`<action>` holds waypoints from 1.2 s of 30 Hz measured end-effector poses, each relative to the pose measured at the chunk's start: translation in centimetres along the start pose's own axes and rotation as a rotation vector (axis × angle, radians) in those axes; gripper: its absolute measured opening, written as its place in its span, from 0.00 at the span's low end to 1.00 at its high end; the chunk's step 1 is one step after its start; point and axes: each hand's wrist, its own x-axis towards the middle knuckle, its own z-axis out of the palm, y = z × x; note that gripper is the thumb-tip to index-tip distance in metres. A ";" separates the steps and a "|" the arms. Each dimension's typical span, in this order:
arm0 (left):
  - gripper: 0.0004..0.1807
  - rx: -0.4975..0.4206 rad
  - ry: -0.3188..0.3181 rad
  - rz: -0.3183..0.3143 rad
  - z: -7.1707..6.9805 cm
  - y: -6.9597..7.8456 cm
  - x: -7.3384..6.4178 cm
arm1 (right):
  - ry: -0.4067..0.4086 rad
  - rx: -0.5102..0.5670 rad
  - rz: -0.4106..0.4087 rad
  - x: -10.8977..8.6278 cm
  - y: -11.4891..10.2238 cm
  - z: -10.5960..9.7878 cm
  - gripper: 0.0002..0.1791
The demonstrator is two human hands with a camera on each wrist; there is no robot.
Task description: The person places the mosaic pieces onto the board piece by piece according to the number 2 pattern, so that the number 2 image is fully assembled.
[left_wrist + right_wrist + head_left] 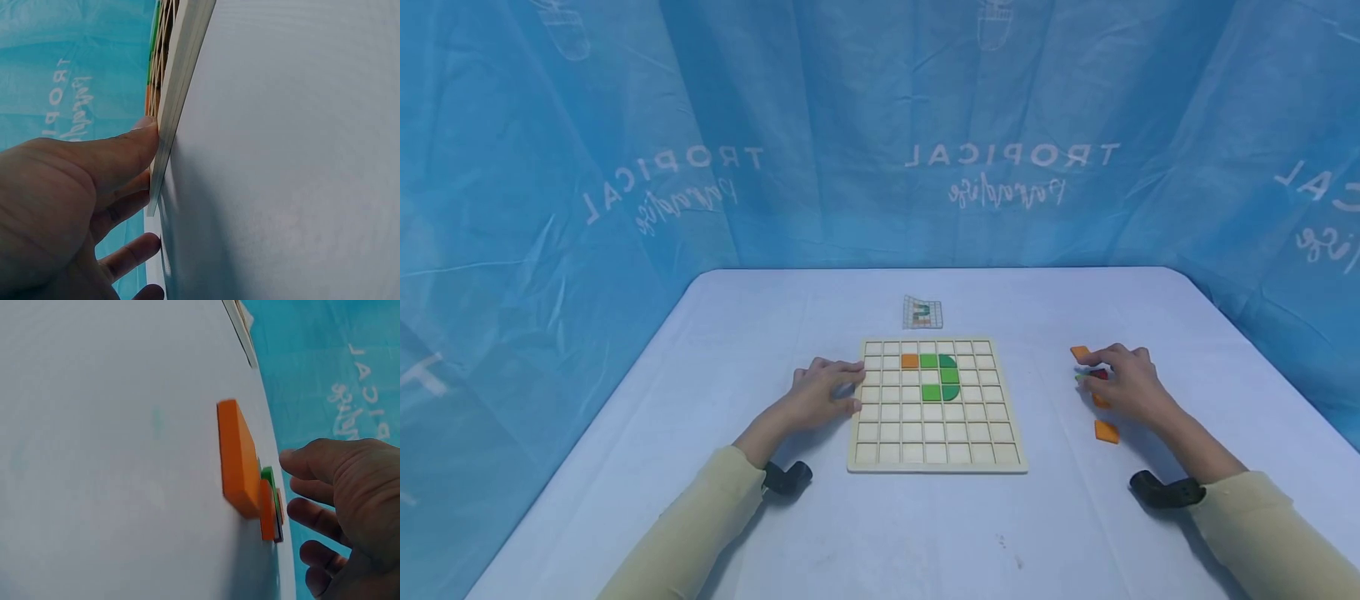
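Note:
A cream grid board (887,454) lies mid-table. Placed in its cells are an orange square tile (910,361), several light green square tiles (932,392) and two darker green rounded tiles (951,392). My left hand (823,396) touches the board's left edge with thumb and fingertips spread along it. Over a loose group of tiles at the right hovers my right hand (1126,383), thumb and fingers apart. Beneath and around it lie a red tile (1100,374), a green tile (1081,377) and several orange tiles (1107,431). An orange tile (237,459) looms nearest in the right wrist view.
Behind the board lies a small clear gridded card (922,313) with a coloured pattern. A white cloth covers the table (925,533). Blue printed curtains (880,108) hang around the back and sides. Black wrist straps show at both sleeves.

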 end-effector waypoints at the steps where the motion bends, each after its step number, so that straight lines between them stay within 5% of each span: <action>1: 0.29 0.003 -0.001 -0.003 0.0 0.0 0.0 | 0.004 0.002 0.005 -0.1 0.2 -0.1 0.20; 20: 0.29 0.007 -0.007 -0.015 0.0 0.0 0.2 | 0.045 -0.040 0.104 -1.0 3.1 -1.0 0.22; 36: 0.29 -0.001 -0.004 -0.002 0.0 -0.3 0.1 | 0.015 -0.049 0.104 -0.6 2.8 -0.8 0.23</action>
